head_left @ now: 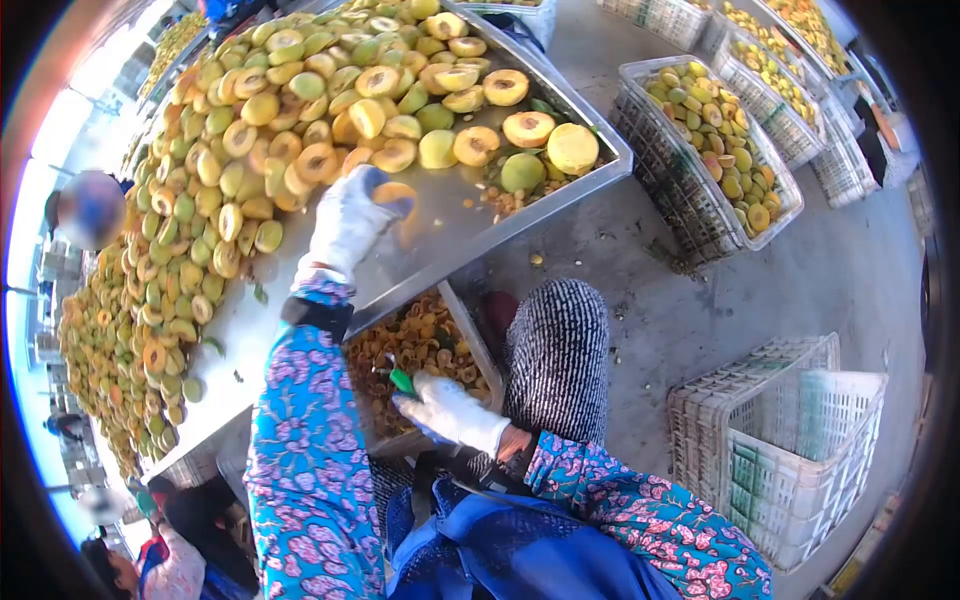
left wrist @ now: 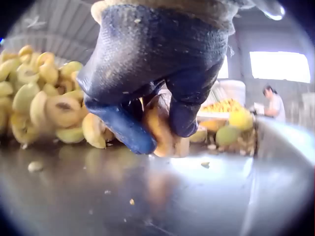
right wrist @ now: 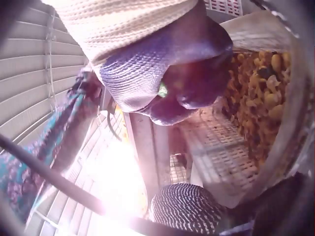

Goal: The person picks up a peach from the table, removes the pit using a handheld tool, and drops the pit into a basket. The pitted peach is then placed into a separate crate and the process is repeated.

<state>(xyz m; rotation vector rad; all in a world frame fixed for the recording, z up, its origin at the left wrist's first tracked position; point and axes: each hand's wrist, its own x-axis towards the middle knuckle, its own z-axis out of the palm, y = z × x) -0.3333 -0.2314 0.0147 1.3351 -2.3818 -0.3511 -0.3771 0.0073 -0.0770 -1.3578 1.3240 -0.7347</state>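
My left hand (head_left: 345, 225), in a white glove with a dark blue coated palm, reaches over the metal table (head_left: 450, 210). Between its thumb and fingers it pinches a peach half (left wrist: 160, 130) low over the steel surface. A large heap of halved yellow-green peaches (head_left: 300, 85) lies just beyond that hand. Closer to my body, my gloved right hand (head_left: 455, 410) grips a small tool with a green handle (head_left: 401, 380) and a thin metal tip. Most of the tool is hidden by the fingers. Under this hand stands a crate of orange fruit scraps (head_left: 420, 335).
The table's raised rim (head_left: 520, 220) runs between me and the heap. On the floor at the right are a crate full of peach halves (head_left: 705, 140) and pale plastic crates (head_left: 780, 440). My knee (head_left: 560, 350) is beside the scrap crate. Other people (head_left: 185, 560) are at the lower left.
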